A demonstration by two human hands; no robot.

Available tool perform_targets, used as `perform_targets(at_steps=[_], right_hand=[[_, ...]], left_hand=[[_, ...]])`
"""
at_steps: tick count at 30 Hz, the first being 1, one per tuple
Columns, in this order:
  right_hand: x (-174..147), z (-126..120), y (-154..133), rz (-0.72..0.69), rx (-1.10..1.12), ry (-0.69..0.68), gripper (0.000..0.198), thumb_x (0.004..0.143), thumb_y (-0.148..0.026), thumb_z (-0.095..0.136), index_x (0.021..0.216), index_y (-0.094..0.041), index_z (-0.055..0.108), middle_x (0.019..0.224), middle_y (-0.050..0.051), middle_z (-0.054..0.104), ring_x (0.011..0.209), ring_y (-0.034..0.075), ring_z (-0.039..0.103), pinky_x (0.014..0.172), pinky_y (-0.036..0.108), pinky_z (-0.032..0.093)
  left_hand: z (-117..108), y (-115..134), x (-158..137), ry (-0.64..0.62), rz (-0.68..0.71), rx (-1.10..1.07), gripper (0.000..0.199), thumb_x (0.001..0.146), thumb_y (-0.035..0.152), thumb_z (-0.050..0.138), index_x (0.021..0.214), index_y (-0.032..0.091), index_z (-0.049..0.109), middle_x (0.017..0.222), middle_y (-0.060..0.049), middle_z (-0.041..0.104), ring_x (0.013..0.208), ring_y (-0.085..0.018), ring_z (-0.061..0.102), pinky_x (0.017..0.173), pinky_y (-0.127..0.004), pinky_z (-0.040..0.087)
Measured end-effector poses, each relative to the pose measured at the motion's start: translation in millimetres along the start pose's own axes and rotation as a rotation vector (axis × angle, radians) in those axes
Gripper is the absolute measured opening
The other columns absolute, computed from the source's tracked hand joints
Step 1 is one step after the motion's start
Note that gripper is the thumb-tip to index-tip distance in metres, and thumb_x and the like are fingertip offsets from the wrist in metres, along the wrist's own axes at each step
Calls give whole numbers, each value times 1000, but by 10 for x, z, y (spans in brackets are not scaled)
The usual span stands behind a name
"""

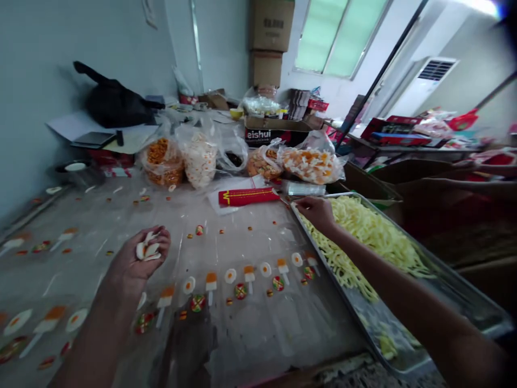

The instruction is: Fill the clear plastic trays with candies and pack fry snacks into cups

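Note:
My left hand (141, 253) is cupped, palm up, around several white egg-shaped gummies (148, 248) over the table's left half. At the near left corner of the far end of a metal tray (355, 318), my right hand (317, 210) has its fingers closed in a pinch. What they hold, if anything, is too small to make out. Below my hands, clear plastic packaging (250, 334) lies in rows, with fried-egg gummies (230, 276), orange-and-white popsicle gummies (211, 285), round pizza-like gummies (197, 303) and small burger-like gummies (230, 302) on it.
Pale yellow strands (375, 231) fill much of the tray. A red packet (248, 196) lies beyond the rows. Bags of orange pieces (163, 161), white pieces (200, 159) and popsicle gummies (309, 164) stand behind it. An open cardboard box (278, 129) and a black bag (115, 102) sit farther back.

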State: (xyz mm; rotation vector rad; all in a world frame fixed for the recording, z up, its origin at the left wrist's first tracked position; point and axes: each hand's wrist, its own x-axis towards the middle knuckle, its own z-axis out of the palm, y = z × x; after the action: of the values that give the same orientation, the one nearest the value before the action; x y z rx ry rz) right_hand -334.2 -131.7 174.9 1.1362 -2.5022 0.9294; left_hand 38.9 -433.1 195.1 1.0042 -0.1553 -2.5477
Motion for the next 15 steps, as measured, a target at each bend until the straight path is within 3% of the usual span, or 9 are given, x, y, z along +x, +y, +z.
perform_targets(at_steps=[5, 10, 15], right_hand=[[-33, 350, 73, -262, -281, -279, 24, 98, -23, 55, 108, -20, 77, 105, 8, 76, 91, 20, 69, 77, 26, 45], [214, 637, 24, -418, -302, -411, 25, 99, -18, 52, 104, -17, 77, 106, 12, 74, 99, 23, 66, 77, 28, 42], [331, 709, 251, -525, -193, -523, 35, 88, -1, 55, 106, -20, 78, 108, 8, 75, 106, 20, 65, 90, 27, 43]], left_hand=[[316, -572, 90, -57, -65, 24, 13, 97, 10, 41, 88, 15, 49, 65, 0, 53, 40, -5, 48, 36, -13, 42], [486, -757, 264, -17, -68, 132, 14, 98, 9, 42, 86, 14, 49, 64, 1, 52, 40, -4, 47, 36, -12, 39], [773, -922, 608, -42, -33, 259, 15, 98, 10, 44, 84, 14, 50, 65, 1, 53, 39, -5, 47, 37, -13, 41]])
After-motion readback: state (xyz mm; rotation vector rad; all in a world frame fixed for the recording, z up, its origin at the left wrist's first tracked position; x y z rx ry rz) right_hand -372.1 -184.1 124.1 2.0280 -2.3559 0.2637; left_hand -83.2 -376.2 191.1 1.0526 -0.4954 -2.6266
